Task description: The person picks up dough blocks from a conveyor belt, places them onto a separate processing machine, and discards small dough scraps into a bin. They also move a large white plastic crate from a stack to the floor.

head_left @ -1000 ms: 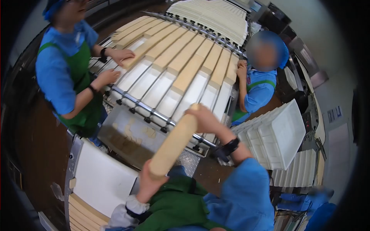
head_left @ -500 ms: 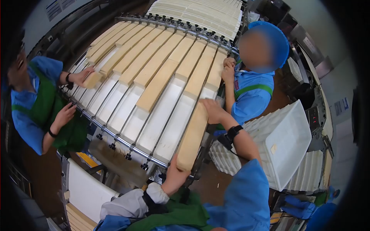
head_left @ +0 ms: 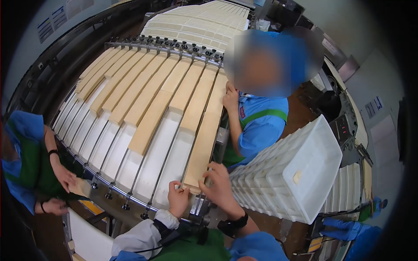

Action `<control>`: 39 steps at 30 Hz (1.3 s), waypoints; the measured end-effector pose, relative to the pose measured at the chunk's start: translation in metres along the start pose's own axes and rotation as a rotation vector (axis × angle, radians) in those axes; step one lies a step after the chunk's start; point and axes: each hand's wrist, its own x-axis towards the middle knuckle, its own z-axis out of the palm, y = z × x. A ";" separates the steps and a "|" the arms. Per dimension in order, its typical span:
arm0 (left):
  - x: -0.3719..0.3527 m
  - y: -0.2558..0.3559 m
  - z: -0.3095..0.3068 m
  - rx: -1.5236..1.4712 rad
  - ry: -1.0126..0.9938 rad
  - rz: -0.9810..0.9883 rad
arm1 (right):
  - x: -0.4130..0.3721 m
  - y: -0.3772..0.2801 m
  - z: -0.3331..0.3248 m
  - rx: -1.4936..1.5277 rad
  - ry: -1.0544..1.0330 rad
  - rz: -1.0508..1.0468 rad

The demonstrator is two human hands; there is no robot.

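left hand [head_left: 178, 199] and right hand [head_left: 220, 188] pinch the near end of the tan slab [head_left: 203, 141]; its long axis runs away from both up the conveyor [head_left: 167, 152]

Our left hand [head_left: 178, 199] sits low in the centre of the frame, palm down, fingers [head_left: 176, 188] curled closed. Its wrist runs off to the lower left in a white sleeve [head_left: 139, 237]. Just right of it, our right hand [head_left: 220, 188] bends at the wrist, fingers pinched together. A dark band [head_left: 235, 225] circles that wrist above a blue sleeve [head_left: 257, 248].
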 end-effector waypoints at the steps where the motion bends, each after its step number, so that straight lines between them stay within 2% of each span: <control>1: -0.001 -0.005 -0.004 -0.032 -0.019 -0.024 | 0.013 -0.011 -0.013 0.016 0.173 -0.051; 2: 0.000 -0.008 -0.007 -0.063 -0.042 -0.047 | 0.028 -0.023 -0.036 0.003 0.254 -0.173; 4: 0.000 -0.001 -0.008 -0.089 -0.051 -0.100 | 0.054 -0.029 -0.074 0.167 0.379 -0.352; 7: 0.001 0.001 -0.012 -0.103 -0.090 -0.140 | 0.097 -0.022 -0.110 0.777 0.528 -0.507; 10: 0.004 -0.003 -0.015 -0.134 -0.097 -0.182 | 0.133 -0.007 -0.135 1.039 0.617 -0.563; 14: 0.005 0.003 -0.014 -0.157 -0.081 -0.202 | 0.137 0.010 -0.122 1.142 0.587 -0.484; 18: 0.003 0.009 -0.020 -0.134 -0.117 -0.244 | 0.079 0.021 -0.061 0.922 0.280 -0.264; 20: -0.001 0.016 -0.030 -0.140 -0.146 -0.276 | 0.047 0.023 -0.018 0.734 0.057 -0.007; 22: -0.009 0.025 -0.045 -0.145 -0.138 -0.298 | 0.021 0.020 0.019 0.265 -0.063 -0.019; 25: -0.031 0.048 -0.073 -0.153 -0.113 -0.288 | -0.007 0.007 0.046 -0.189 -0.217 0.065; 28: -0.054 0.058 -0.116 -0.089 -0.014 -0.265 | -0.014 0.018 0.068 -0.248 -0.199 0.094; 29: -0.050 0.038 -0.154 0.012 -0.050 -0.192 | -0.015 0.018 0.070 -0.254 -0.195 0.094; 30: -0.062 0.050 -0.163 0.011 0.014 -0.201 | -0.015 0.018 0.072 -0.260 -0.191 0.095; 31: -0.071 0.084 -0.176 0.123 -0.066 -0.282 | -0.016 0.017 0.073 -0.266 -0.188 0.098; 32: -0.078 0.074 -0.192 0.181 0.077 -0.104 | -0.016 0.017 0.073 -0.298 -0.179 0.092; 33: -0.069 0.025 -0.253 0.732 -0.050 0.300 | -0.016 0.017 0.073 -0.331 -0.171 0.085; 34: -0.056 -0.016 -0.298 0.775 -0.054 0.506 | -0.017 0.016 0.072 -0.364 -0.164 0.078; 36: -0.076 0.016 -0.252 0.622 0.644 0.374 | -0.023 0.004 0.075 -0.299 -0.120 0.013; 37: -0.075 0.011 -0.256 0.599 0.663 0.365 | -0.026 -0.004 0.077 -0.264 -0.101 -0.024; 39: -0.075 0.001 -0.260 0.558 0.694 0.343 | -0.029 -0.018 0.078 -0.218 -0.339 0.068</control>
